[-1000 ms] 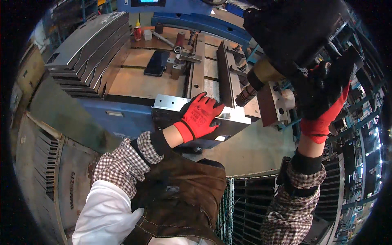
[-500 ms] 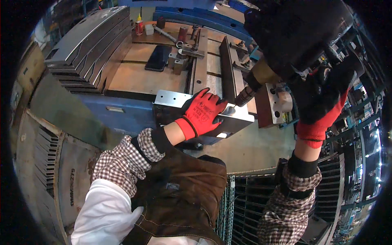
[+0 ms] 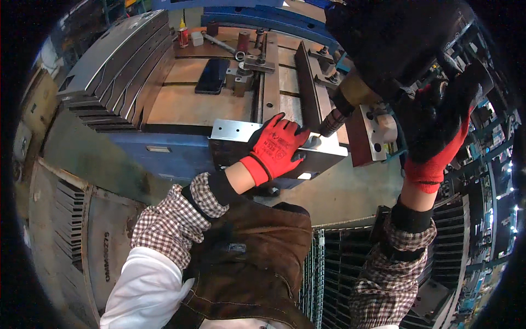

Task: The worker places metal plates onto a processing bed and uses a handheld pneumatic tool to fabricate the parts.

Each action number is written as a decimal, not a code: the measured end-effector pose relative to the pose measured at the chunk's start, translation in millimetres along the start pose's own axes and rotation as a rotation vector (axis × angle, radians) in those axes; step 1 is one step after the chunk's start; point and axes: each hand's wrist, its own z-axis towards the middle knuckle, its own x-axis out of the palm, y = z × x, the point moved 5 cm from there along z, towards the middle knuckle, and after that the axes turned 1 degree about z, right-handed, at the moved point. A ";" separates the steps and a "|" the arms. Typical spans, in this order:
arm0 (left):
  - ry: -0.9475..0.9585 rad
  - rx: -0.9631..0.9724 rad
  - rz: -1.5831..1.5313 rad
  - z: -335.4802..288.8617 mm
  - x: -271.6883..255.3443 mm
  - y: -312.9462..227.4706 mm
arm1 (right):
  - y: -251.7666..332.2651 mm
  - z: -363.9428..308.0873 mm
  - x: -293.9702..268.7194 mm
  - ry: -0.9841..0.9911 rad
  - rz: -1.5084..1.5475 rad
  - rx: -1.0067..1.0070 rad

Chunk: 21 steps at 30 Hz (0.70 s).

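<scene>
My left hand (image 3: 274, 149), in a red work glove with black fingertips, holds down a bent sheet-metal bracket (image 3: 226, 129) at the near edge of a machine table. Its fingers lie over the bracket's top, and the thumb bends down at its front face. Just right of those fingers, a drill press chuck (image 3: 332, 122) points down at the bracket's top; the bit's tip is hard to make out. My right hand (image 3: 435, 129), gloved alike, is raised beside the dark drill head (image 3: 389, 44) and closed round a black handle (image 3: 475, 79).
Curved steel plates (image 3: 118, 66) are stacked at the left of the table. A phone (image 3: 212, 77), a wrench (image 3: 219, 44), a small bottle (image 3: 183, 36) and clamps (image 3: 259, 63) lie behind the bracket. A drilled steel block (image 3: 367, 140) juts out at the right.
The whole view has shifted slightly. Both hands keep their holds, and the bracket stays under my left hand beside the chuck.
</scene>
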 end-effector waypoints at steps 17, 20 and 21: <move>0.009 -0.024 -0.029 0.8 -0.6 -0.1 | 14.2 -2.8 6.8 -0.040 0.229 0.150; 0.022 -0.029 -0.037 1.7 -1.0 -0.3 | 10.8 -1.4 5.6 0.022 0.172 0.061; 0.019 -0.023 -0.039 1.9 -1.6 -0.5 | 9.4 -1.8 4.4 0.024 0.160 0.041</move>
